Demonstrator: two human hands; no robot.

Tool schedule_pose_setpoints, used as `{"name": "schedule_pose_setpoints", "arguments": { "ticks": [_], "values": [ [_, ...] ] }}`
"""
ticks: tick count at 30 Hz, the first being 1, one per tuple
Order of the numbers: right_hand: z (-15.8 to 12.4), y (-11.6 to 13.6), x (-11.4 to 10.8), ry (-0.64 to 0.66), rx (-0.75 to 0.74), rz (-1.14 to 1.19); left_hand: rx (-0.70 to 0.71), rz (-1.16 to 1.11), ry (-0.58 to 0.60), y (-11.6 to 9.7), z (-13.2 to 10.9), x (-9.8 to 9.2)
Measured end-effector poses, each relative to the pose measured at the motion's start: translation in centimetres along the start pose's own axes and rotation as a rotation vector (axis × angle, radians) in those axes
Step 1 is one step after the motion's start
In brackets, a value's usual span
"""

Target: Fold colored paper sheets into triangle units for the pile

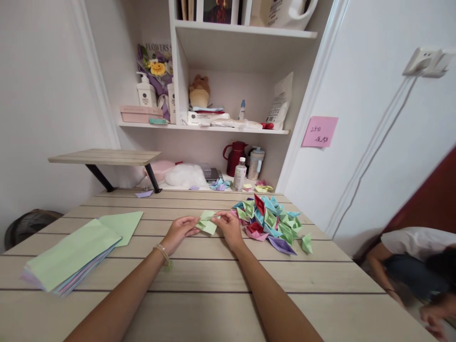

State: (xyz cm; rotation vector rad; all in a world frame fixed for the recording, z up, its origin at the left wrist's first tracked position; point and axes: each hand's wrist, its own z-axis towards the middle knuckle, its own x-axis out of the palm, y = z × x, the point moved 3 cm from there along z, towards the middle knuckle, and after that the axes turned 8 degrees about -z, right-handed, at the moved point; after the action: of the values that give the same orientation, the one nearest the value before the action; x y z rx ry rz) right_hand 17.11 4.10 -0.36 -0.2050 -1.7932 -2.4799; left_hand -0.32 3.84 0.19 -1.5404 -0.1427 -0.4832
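Observation:
A light green folded paper piece (207,222) is held just above the wooden table (199,285) between both my hands. My left hand (180,231) pinches its left edge, and my right hand (230,227) pinches its right edge. Just right of my right hand lies a heap of finished folded paper boats (272,223) in green, blue, red, purple and pink. A stack of flat coloured sheets (71,256), green on top, lies at the left of the table.
A small raised shelf (103,156) stands at the table's back left. Behind the table are a red jug (235,156), a small bottle (240,175) and shelves with clutter. Another person (416,266) crouches low at the right, by the wall.

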Motion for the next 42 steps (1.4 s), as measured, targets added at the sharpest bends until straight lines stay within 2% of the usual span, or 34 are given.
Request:
{"name": "schedule_pose_setpoints", "arguments": {
  "ticks": [7,11,16,20,23,26,30,34,39,42],
  "values": [
    [-0.5,0.5,0.6,0.187,0.013,-0.120,0.074,0.057,-0.039,0.0,0.1,-0.2],
    [-0.4,0.3,0.7,0.127,0.029,-0.097,0.080,0.161,-0.044,-0.1,0.0,0.2],
    [-0.4,0.2,0.4,0.029,0.017,-0.064,0.098,0.149,-0.037,-0.1,0.0,0.5],
    [-0.7,0.9,0.5,0.058,-0.026,-0.104,0.148,0.166,-0.030,-0.2,-0.1,0.4],
    [-0.8,1.0,0.8,0.102,0.004,-0.079,0.214,0.136,-0.031,-0.4,-0.1,0.4],
    [-0.7,0.9,0.9,0.094,0.027,-0.080,0.244,0.157,-0.053,-0.5,-0.1,0.4],
    [-0.6,0.6,0.7,0.073,0.014,-0.097,0.229,0.217,-0.037,-0.6,-0.4,0.7],
    [-0.7,0.8,0.8,0.093,-0.013,-0.082,0.185,0.168,0.006,-0.5,-0.8,0.9],
    [-0.6,0.5,1.0,0.177,-0.059,-0.217,0.241,0.175,0.031,-0.6,-0.7,0.8],
    [-0.5,0.2,0.9,0.165,-0.081,-0.297,0.308,0.237,0.007,-0.9,-0.6,0.7]
  ]
}}
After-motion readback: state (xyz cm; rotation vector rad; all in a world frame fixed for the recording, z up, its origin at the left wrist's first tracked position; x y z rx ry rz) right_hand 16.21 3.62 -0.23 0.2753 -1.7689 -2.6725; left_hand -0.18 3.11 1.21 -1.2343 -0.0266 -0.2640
